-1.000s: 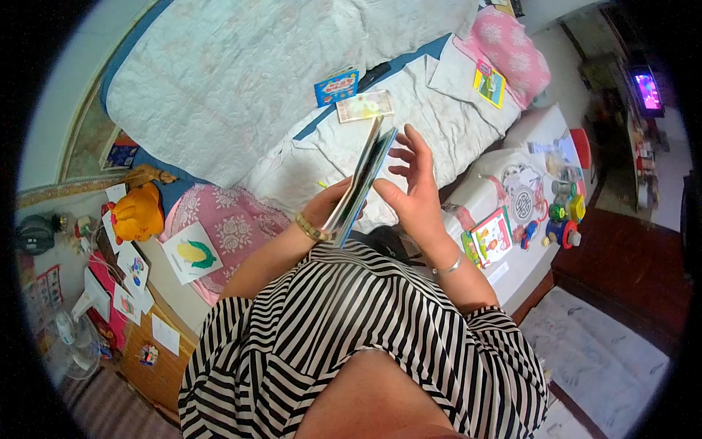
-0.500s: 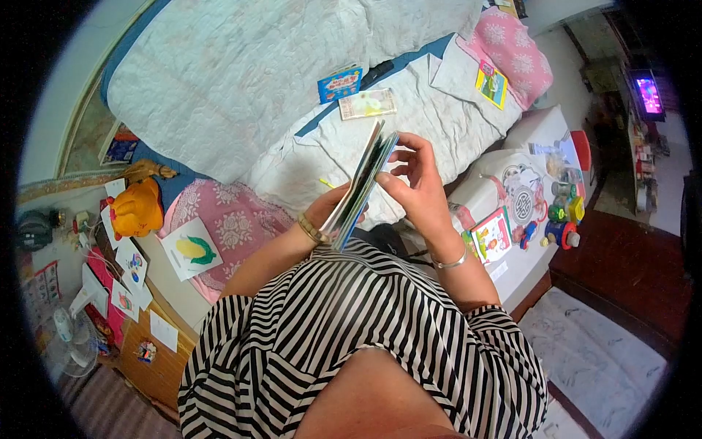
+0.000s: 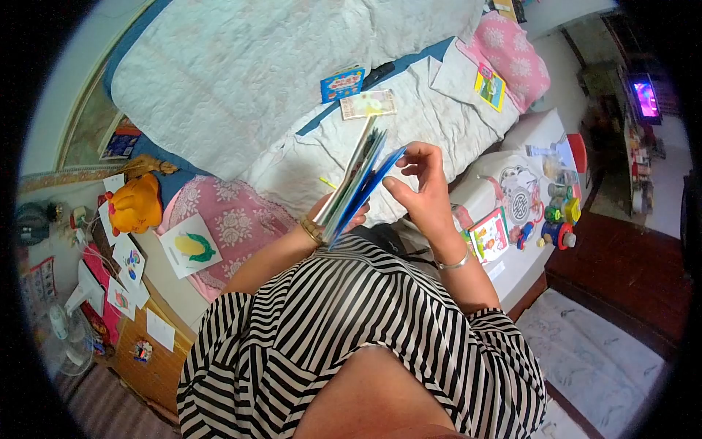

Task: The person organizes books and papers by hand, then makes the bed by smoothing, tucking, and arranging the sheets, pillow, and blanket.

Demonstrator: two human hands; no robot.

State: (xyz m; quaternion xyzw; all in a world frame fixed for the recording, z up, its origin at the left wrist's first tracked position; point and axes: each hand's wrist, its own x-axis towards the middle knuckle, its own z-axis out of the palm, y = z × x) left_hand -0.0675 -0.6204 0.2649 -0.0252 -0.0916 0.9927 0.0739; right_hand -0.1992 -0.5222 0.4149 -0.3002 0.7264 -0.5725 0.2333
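A thin book [image 3: 349,183] with a blue outer leaf is held upright in front of my chest, seen mostly edge-on with its leaves fanned apart. My left hand [image 3: 322,214] supports it low down on the left, palm behind it and fingertips showing past the blue leaf. At the upper right edge is my right hand [image 3: 424,186], thumb and fingers spread, fingertips by the blue leaf's top corner. What is printed on the leaves cannot be seen.
Across the bed lie a blue booklet [image 3: 342,85], a pale booklet [image 3: 368,104] and a yellow-edged card [image 3: 490,88]. A corn picture card [image 3: 190,246] rests on pink cloth at left. Toys [image 3: 559,234] and a picture book [image 3: 488,235] sit on the right-hand table.
The book's leaves have fanned wider, and the blue outer leaf has swung right. My right thumb has come away from the leaves a little. My left hand keeps its hold.
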